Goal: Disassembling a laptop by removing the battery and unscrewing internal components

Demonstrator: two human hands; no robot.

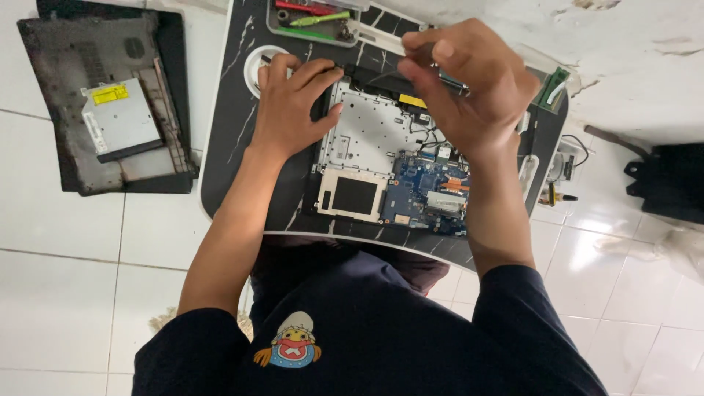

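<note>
An opened laptop (367, 139) lies on a small black marbled table (235, 125), its silver metal frame and blue circuit board (422, 187) exposed. My left hand (293, 103) rests flat on the laptop's upper left corner, fingers spread over the black edge. My right hand (469, 81) hovers over the upper right part, fingers pinched around a slim metal-tipped tool (451, 82) that looks like a screwdriver. The tool's tip is hidden behind my fingers.
A grey tray (315, 26) with red and green tools sits at the table's far edge. On the white tiled floor to the left lies the removed bottom cover (73, 73) with a drive unit (121, 121) on it. A black bag (671, 180) is at right.
</note>
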